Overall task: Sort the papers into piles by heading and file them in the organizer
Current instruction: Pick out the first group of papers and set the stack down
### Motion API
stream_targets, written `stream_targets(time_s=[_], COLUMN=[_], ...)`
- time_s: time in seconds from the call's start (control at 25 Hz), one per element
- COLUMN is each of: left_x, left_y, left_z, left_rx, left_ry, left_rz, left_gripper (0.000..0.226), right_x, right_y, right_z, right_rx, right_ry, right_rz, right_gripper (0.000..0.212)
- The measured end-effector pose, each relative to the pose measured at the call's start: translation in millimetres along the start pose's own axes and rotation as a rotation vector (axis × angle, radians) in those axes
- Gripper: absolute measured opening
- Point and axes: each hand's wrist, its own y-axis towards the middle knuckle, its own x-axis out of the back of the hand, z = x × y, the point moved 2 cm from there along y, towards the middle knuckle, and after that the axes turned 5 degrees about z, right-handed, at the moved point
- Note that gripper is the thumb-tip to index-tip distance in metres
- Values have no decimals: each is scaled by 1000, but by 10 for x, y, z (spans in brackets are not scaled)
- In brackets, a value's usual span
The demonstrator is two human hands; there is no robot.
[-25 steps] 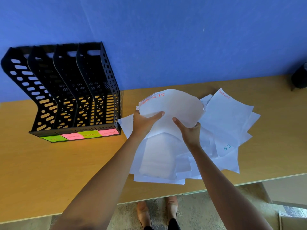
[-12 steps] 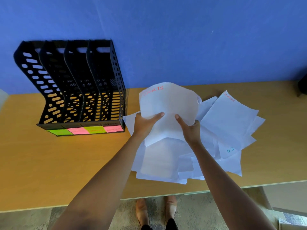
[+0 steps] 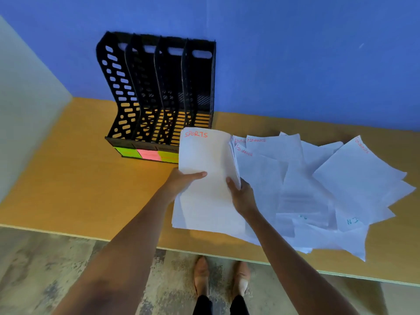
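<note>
While the four slots of the black organizer [image 3: 156, 92] are standing with no paper visible in them, the person is only beginning the sorting. Both hands are holding one thin bundle of sheets, the SPORTS bundle [image 3: 204, 155], just in front of the organizer's right end and covering part of its base. The left hand [image 3: 181, 181] is gripping the bundle's left edge, thumb lying across the top sheet and fingers curled out of sight beneath. The right hand [image 3: 242, 196] is pinching the right edge, thumb on top, fingers wrapped behind several sheet edges.

The bundle's long axis is running from the person toward the wall, leaning slightly left at the far end. Its red heading, SPORTS, is sitting at the far edge, reading upright to the person. The near end is resting on or just over the loose papers [image 3: 318, 189].

Those papers are lying fanned in an overlapping heap on the wooden desk [image 3: 79, 178], to the right of the bundle. Three sheets near the bundle are showing FINANCE in red; another, turned diagonally at the far right, seems to be showing the same word, though it is blurred. Blue lettering on a near sheet is too small to read.

Coloured labels [image 3: 147, 154], green, pink and yellow-green, are running along the organizer's front. No separate piles are appearing yet, so sorting and filing are both remaining.
</note>
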Motion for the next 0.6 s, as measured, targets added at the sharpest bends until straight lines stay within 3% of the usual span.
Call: stream_targets(time_s=[0.12, 0.24, 0.32, 0.44, 0.6], left_x=[355, 745, 1012, 1362, 1803], left_y=[-117, -212, -266, -313, -363], left_z=[176, 341, 444, 634, 844], left_rx=[61, 90, 127, 207, 303], left_ry=[14, -1, 17, 140, 266], left_rz=[-62, -115, -129, -96, -161], left_gripper=[55, 41, 37, 43, 36], right_x=[-438, -857, -1128, -1465, -1704], right_y=[-36, -78, -131, -250, -307], right_z=[-86, -97, -97, -144, -68], right_rx=[-91, -196, -232, -309, -240], right_ry=[-5, -88, -145, -327, -463], right_rz=[72, 189, 245, 304, 269], right_gripper=[16, 31, 24, 43, 35])
